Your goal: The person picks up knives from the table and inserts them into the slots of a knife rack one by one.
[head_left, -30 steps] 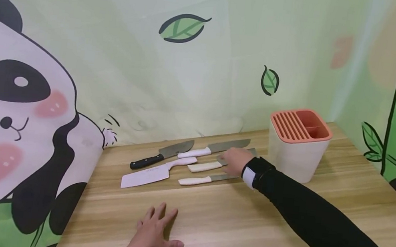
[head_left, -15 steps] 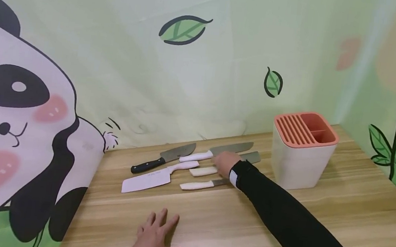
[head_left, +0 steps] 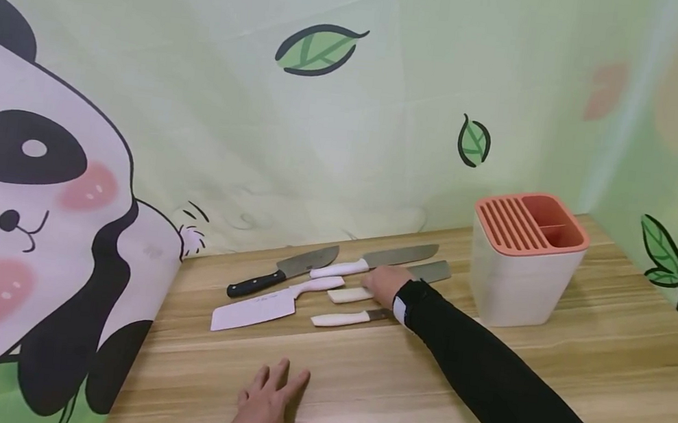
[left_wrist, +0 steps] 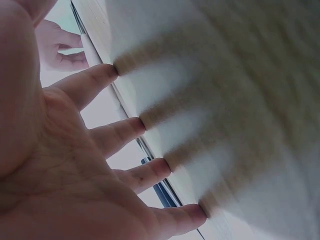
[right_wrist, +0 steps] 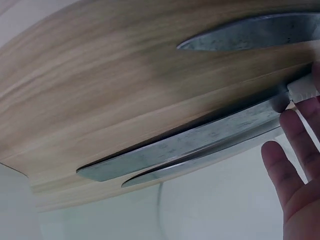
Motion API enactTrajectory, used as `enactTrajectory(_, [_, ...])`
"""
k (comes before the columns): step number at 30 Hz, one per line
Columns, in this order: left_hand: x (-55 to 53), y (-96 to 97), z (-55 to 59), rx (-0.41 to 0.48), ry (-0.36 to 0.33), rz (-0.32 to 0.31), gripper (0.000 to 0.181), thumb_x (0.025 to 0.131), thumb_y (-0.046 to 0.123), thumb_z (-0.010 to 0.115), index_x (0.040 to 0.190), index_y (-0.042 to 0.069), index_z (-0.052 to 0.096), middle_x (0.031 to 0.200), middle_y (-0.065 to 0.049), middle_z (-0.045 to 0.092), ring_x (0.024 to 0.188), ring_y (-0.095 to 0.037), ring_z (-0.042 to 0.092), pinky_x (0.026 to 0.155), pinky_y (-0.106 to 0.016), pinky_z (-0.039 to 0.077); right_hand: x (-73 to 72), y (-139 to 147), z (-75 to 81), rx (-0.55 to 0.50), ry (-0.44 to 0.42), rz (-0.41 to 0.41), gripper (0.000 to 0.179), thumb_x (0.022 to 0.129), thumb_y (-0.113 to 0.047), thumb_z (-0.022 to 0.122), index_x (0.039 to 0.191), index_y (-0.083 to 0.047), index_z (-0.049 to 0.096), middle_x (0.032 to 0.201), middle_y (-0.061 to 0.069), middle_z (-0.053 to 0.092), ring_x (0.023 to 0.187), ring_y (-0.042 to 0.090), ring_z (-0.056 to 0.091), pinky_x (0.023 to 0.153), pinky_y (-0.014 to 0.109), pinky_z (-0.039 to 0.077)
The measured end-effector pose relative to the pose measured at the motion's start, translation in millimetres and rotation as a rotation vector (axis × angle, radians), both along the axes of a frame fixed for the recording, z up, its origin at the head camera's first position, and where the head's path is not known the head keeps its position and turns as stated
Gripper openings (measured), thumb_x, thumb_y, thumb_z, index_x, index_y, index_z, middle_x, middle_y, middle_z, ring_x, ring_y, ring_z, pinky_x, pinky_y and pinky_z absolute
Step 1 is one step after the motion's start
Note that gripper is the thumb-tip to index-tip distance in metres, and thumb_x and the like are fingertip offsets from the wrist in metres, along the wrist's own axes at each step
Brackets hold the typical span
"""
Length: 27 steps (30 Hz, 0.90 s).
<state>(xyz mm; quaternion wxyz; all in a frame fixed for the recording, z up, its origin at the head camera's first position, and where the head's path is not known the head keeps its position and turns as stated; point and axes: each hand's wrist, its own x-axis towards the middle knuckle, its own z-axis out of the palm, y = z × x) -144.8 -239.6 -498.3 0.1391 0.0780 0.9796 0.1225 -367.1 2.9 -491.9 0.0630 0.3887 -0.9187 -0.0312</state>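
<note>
Cream-handled knife [head_left: 347, 296]: lying flat-looking on the desk [head_left: 418, 399], its handle pointing to nine o'clock in the head view and its square-ended blade running toward two o'clock.

Change: the right hand [head_left: 386, 284] is sitting further toward nine o'clock than a second ago, covering the joint of handle and blade now rather than mostly the blade. The knives themselves are keeping their places. Against half a second ago the hand is hardly differing, so I am judging it to be settling its hold, with the knife not yet leaving the desk.

Right wrist view: the fingers [right_wrist: 295, 132] are closing on the handle's blade end, thumb to one side and nearest finger to the other, the outer fingers standing off it. They seem to be pinching; how firmly, I cannot tell.

Left hand [head_left: 268, 414]: resting at seven o'clock from the knife, fingers spread wide, tips touching the desk, holding nothing.

Neighbours, taken from the knife: the white-handled knife [head_left: 366, 265] is lying just beside it at eleven, the black-handled knife [head_left: 281, 274] at ten, the pink cleaver [head_left: 257, 311] at nine, the small knife [head_left: 342, 319] near at seven. The pale holder [head_left: 513, 292] is standing upright at three, slotted orange top uppermost, near the blade's tip.
</note>
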Motion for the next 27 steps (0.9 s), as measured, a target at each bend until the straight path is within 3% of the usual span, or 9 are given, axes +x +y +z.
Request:
enactTrajectory(7, [-0.6,1.4,-0.2,-0.001,-0.013,0.001,0.101,0.063,0.08,0.062,0.146,0.025,0.043,0.151,-0.022,0.028,0.131,-0.057,0.024,0.084,-0.081,0.027,5.6,4.9,5.8,0.057,0.065,0.071,0.014,0.085,0.002,0.067,0.083,-0.012,0.065,0.082,0.004,0.069,0.079,0.018,0.066,0.069,0.032,0.054])
enactTrajectory(16, [-0.7,0.5,0.2,0.003,-0.004,0.004,0.101,0.063,0.08,0.063,0.146,0.025,0.043,0.152,-0.021,0.028,0.132,-0.057,0.023,0.084,-0.081,0.026,7.2,9.4,14.9,0.062,0.175,0.17,0.011,0.085,-0.001,0.069,0.081,-0.01,0.064,0.077,0.004,0.066,0.072,0.018,0.065,0.061,0.034,0.054])
enactTrajectory(22, [2.8,1.3,1.0,0.02,0.039,-0.006,0.1,0.064,0.079,0.063,0.145,0.024,0.044,0.152,-0.021,0.028,0.132,-0.056,0.023,0.083,-0.081,0.027,8.7,15.0,26.7,0.014,0.126,0.204,0.004,0.088,-0.007,0.066,0.089,-0.01,0.064,0.079,0.003,0.066,0.073,0.018,0.064,0.062,0.033,0.053])
enactTrajectory(27, [3.0,1.9,0.6,0.019,0.041,-0.002,0.1,0.063,0.079,0.064,0.145,0.024,0.045,0.152,-0.021,0.028,0.132,-0.056,0.024,0.083,-0.081,0.026,14.0,22.5,39.1,-0.065,0.145,0.241,0.015,0.081,-0.01,0.07,0.093,-0.01,0.06,0.076,0.003,0.062,0.07,0.017,0.06,0.059,0.033,0.05])
